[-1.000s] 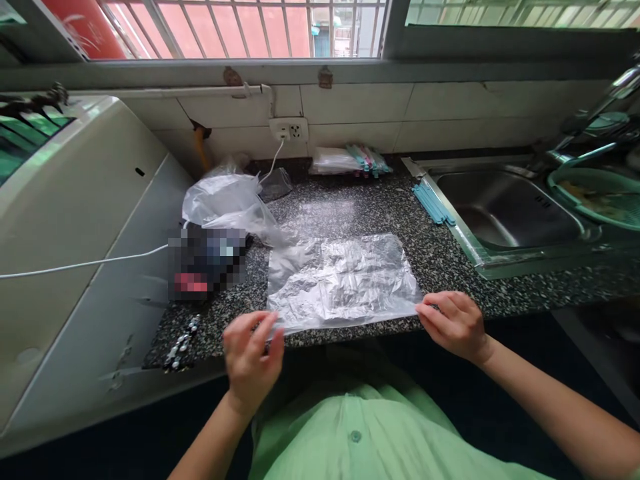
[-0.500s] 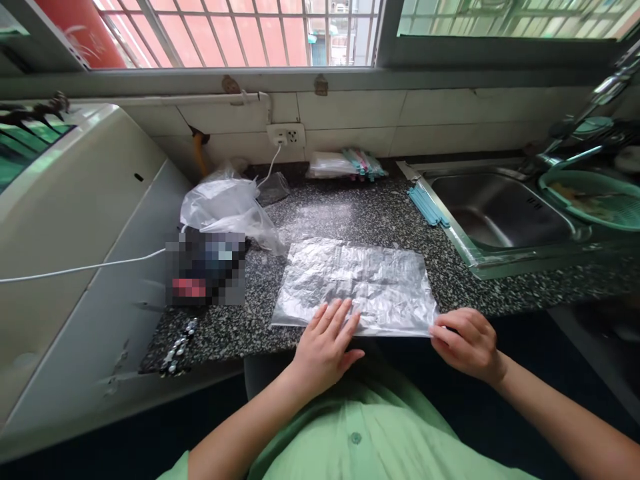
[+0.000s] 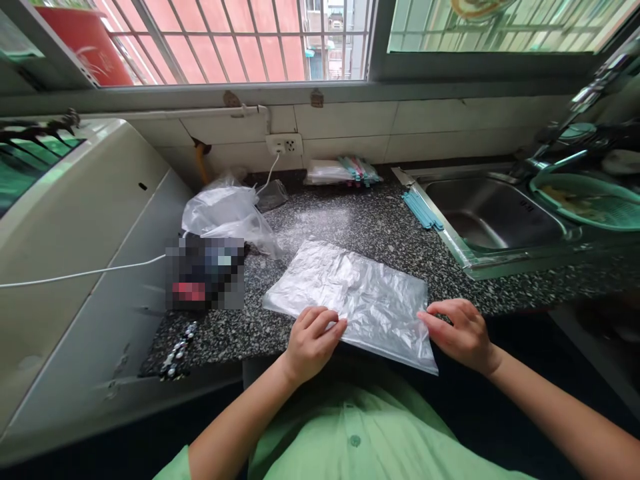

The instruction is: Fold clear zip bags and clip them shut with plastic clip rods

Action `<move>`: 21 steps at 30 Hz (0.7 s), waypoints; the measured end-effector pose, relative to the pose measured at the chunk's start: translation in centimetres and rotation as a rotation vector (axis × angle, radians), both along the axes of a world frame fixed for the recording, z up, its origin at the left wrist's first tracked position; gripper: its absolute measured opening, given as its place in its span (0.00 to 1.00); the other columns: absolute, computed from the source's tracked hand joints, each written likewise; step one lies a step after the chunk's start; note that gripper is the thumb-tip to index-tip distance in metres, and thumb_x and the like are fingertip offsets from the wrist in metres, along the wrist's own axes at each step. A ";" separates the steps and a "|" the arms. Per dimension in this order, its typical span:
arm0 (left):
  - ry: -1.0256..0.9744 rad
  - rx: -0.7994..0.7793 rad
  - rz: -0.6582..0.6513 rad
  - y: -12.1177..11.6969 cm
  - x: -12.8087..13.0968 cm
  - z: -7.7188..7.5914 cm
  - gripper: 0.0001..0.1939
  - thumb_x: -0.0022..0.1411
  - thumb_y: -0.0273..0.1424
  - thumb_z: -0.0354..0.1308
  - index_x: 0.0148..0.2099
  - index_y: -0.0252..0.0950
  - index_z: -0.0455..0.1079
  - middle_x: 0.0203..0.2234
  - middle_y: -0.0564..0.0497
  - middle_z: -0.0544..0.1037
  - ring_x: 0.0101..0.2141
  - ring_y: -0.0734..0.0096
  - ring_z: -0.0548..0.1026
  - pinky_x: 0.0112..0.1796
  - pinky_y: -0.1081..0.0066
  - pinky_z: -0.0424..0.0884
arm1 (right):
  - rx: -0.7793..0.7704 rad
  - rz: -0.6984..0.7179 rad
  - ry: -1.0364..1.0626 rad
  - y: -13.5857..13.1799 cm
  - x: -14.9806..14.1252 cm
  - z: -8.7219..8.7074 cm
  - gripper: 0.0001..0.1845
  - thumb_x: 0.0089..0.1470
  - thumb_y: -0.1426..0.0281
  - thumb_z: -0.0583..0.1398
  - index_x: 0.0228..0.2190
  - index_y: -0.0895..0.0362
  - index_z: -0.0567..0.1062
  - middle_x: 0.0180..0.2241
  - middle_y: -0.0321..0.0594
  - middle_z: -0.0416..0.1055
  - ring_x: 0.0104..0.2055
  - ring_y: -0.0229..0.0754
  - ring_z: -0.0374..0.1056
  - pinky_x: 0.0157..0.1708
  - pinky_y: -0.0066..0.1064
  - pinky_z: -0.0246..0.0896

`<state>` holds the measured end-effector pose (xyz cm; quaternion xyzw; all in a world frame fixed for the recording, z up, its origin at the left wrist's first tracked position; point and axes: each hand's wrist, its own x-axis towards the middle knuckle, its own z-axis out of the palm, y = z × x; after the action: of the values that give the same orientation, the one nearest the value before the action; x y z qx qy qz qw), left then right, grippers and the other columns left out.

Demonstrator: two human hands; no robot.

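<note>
A crinkled clear plastic bag [image 3: 360, 287] lies tilted across the front of the speckled countertop, its right front corner hanging past the edge. My left hand [image 3: 313, 339] is closed on the bag's near edge, thumb against curled fingers. At the bag's right side, my right hand [image 3: 460, 330] pinches the edge between thumb and forefinger. The bag looks flat, with wrinkles catching the window light.
Several blue sealing strips [image 3: 423, 210] lie beside the steel sink [image 3: 500, 210]. A stack of packed clear bags [image 3: 330, 172] rests against the wall. Left are a loose plastic bag [image 3: 223, 210], a blurred-out dark object [image 3: 205, 270], a white cable [image 3: 85, 275] and a beaded band [image 3: 179, 350].
The bag has turned, its right end swinging toward me over the counter edge. My left hand, flat on it before, has curled around the near edge.
</note>
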<state>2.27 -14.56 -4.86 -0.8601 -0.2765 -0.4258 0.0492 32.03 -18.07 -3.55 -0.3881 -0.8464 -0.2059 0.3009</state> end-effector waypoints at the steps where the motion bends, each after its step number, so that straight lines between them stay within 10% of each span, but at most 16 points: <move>1: 0.007 0.007 0.005 0.0 -0.1 0.0 0.06 0.57 0.22 0.54 0.37 0.35 0.69 0.27 0.49 0.74 0.33 0.69 0.69 0.35 0.69 0.66 | -0.003 -0.013 0.004 0.2 0.0 0.0 0.08 0.49 0.77 0.60 0.33 0.54 0.74 0.30 0.39 0.70 0.34 0.39 0.64 0.37 0.33 0.60; 21: 0.186 0.021 0.141 -0.6 -0.3 -1.5 0.07 0.58 0.24 0.52 0.38 0.35 0.71 0.31 0.47 0.76 0.35 0.66 0.70 0.37 0.67 0.65 | -0.042 -0.023 0.008 1.5 -0.8 -0.3 0.08 0.50 0.78 0.57 0.30 0.56 0.74 0.30 0.40 0.71 0.34 0.39 0.65 0.35 0.33 0.61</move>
<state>1.95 -15.15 -6.38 -0.8739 -0.3260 -0.3423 0.1134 31.23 -16.56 -3.87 -0.4048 -0.8449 -0.1898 0.2936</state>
